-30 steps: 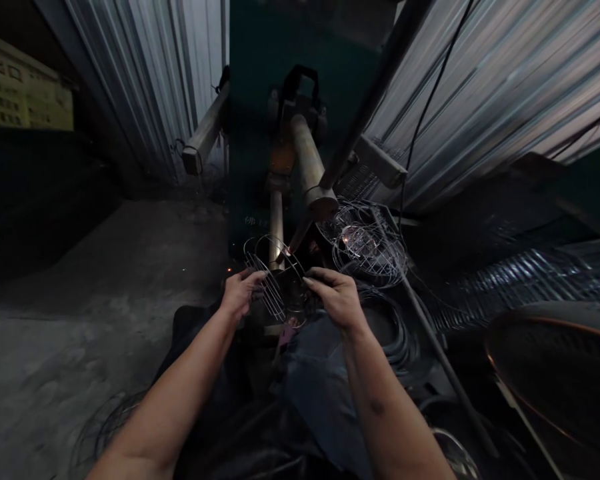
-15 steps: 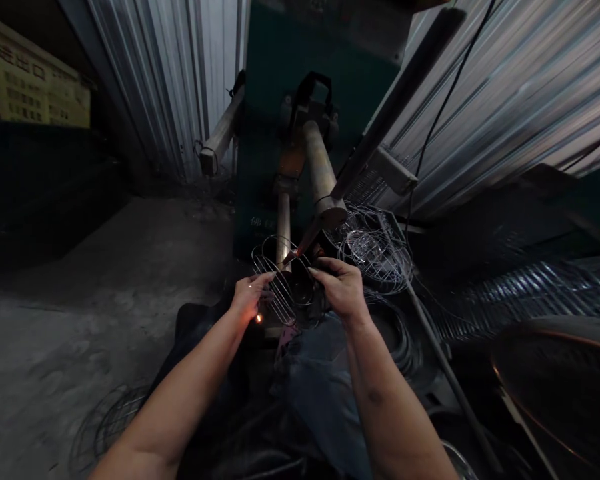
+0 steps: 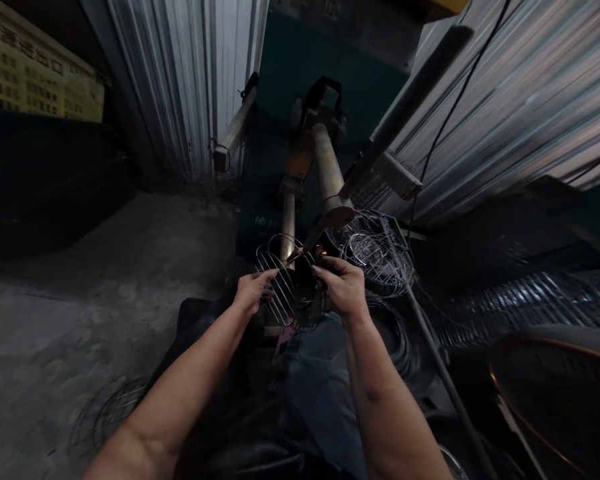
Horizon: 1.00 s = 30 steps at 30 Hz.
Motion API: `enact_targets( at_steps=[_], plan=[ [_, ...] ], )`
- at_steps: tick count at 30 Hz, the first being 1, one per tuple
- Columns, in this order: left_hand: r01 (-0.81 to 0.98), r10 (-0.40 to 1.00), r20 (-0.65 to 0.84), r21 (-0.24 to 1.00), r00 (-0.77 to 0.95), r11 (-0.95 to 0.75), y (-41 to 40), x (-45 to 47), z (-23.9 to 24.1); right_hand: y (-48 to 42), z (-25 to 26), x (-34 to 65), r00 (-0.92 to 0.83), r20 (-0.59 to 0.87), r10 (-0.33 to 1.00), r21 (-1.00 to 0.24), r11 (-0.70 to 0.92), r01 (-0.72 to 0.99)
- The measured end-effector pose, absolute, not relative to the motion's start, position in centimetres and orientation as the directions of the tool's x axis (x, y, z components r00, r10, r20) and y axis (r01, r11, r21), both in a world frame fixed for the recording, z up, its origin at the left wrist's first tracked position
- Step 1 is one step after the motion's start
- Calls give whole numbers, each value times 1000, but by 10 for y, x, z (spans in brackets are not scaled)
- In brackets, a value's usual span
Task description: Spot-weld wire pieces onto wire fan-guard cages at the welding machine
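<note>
Between my hands is a round wire rack (image 3: pixel 281 300) with parallel bars, tilted under the tip of a spot welder (image 3: pixel 330 175). My left hand (image 3: pixel 253 291) pinches the rack's left side between thumb and fingers. On the other side, my right hand (image 3: pixel 343 285) is closed with thumb and forefinger on the wire at the rack's right edge. The welder's slanted electrode (image 3: pixel 307 241) meets the wire close to the lower metal post (image 3: pixel 289 227). Small orange glows show just above my right fingertips. Dimness hides the rack's far right part.
Wire pieces (image 3: pixel 373 257) lie heaped on a stand right of the welder, with a wire coil (image 3: pixel 403 343) below. A long rod (image 3: pixel 450 373) slants down at the right. More wire racks (image 3: pixel 113 407) rest on the floor at lower left. A yellow crate (image 3: pixel 40 73) stands upper left.
A bright spark near my left hand and its glow on the skin have gone. The view has shifted slightly, so the welder appears farther right. Both hands keep their hold on the rack.
</note>
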State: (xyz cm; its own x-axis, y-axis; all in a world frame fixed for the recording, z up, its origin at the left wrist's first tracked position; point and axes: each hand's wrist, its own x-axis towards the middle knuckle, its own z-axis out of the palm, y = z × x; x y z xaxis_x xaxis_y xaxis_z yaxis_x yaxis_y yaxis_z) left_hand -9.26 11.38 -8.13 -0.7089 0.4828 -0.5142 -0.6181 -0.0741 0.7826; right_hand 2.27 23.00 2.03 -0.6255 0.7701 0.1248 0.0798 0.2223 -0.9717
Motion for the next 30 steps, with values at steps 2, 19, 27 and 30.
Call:
enact_targets(
  at_steps=[2,19,27,30],
  plan=[
    [-611,481,-507,788,-716,-79,114,-93,-82,230,20,23,-626,130,769,-972,223,72],
    [-477,345,-388,849,-855,-228,95,-31,-77,160,3,103,-656,625,422,-366,901,231],
    [-436,416,-335,883,-846,-174,84,39,-51,106,-33,133,-777,215,592,-238,803,546],
    [-347,509,-246,931,-825,-112,82,48,-36,123,-11,131,-692,151,706,-229,706,670]
  ],
)
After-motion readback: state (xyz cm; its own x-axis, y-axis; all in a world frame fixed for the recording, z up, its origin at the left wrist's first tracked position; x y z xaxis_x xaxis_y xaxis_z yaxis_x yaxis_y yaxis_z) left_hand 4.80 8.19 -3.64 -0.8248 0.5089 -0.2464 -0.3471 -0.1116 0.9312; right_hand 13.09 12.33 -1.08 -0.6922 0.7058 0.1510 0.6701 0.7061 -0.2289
